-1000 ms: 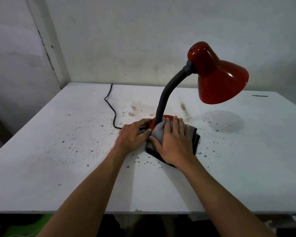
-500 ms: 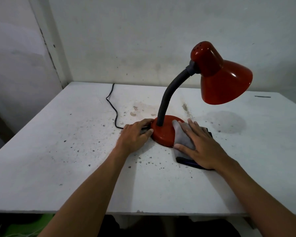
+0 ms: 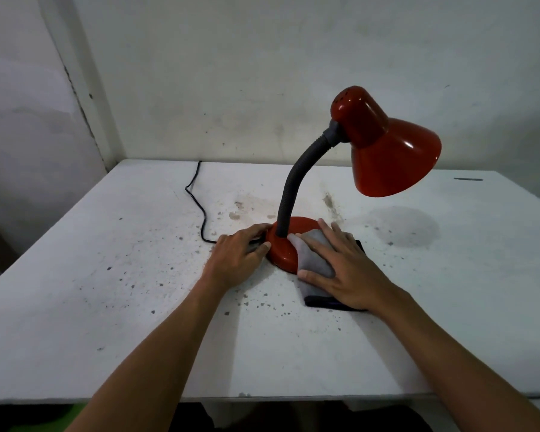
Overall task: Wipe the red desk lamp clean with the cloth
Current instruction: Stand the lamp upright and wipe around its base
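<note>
Right now I've got the red desk lamp [image 3: 296, 241] sitting mid-desk [image 3: 106, 307], gooseneck arching up to the shade at the right, and I'm working on its round base. My right hand [image 3: 345, 269] lies flat on the grey cloth [image 3: 314, 260], fingers [image 3: 325, 232] straight and spread, pressing it against the right side of the base, with the cloth's near end trailing onto the desk. My left hand [image 3: 239, 255] rests against the base's left edge, fingers loosely extended, thumb touching the rim – bracing it, I'd say, not gripping. To do this bit well I reckon I should keep that left brace firm so the base doesn't skate, and sweep the cloth around the curve and up toward the neck instead of scrubbing one patch – and mind the black cord [image 3: 200, 207] running off to the left. Compared with half a second back, not much differs: the right hand and cloth have crept slightly up over the base, and the left hand hasn't budged.
</note>
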Action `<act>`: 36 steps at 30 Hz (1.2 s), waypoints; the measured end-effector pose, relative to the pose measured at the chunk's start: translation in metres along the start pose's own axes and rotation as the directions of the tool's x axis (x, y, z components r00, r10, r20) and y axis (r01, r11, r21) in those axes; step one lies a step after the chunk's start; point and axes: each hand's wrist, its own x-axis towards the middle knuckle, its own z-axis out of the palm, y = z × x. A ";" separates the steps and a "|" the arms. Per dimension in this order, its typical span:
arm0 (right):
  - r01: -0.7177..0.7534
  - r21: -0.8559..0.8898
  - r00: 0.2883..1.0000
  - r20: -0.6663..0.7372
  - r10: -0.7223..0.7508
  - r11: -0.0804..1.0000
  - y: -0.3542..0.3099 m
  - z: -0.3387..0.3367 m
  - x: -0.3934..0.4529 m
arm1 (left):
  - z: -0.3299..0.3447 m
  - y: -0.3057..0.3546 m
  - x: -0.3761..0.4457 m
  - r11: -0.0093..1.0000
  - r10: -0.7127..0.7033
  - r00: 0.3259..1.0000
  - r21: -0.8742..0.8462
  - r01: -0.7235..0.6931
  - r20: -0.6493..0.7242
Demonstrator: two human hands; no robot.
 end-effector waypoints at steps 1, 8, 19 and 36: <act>0.037 -0.005 0.999 -0.009 -0.037 0.999 0.000 0.001 -0.002 | 0.000 0.000 0.000 1.000 0.002 1.000 0.002 -0.002 0.000; 0.033 -0.004 0.999 0.033 -0.032 0.999 0.015 -0.003 -0.016 | 0.000 0.001 -0.002 1.000 0.007 1.000 -0.006 -0.007 -0.004; 0.202 -0.092 0.979 0.009 -0.202 0.975 -0.008 0.002 0.003 | -0.002 0.004 -0.002 1.000 0.001 1.000 0.004 -0.001 0.013; -0.104 -0.100 0.995 -0.003 0.104 0.990 0.034 -0.007 -0.021 | 0.000 0.001 -0.001 1.000 0.001 1.000 -0.018 -0.001 0.003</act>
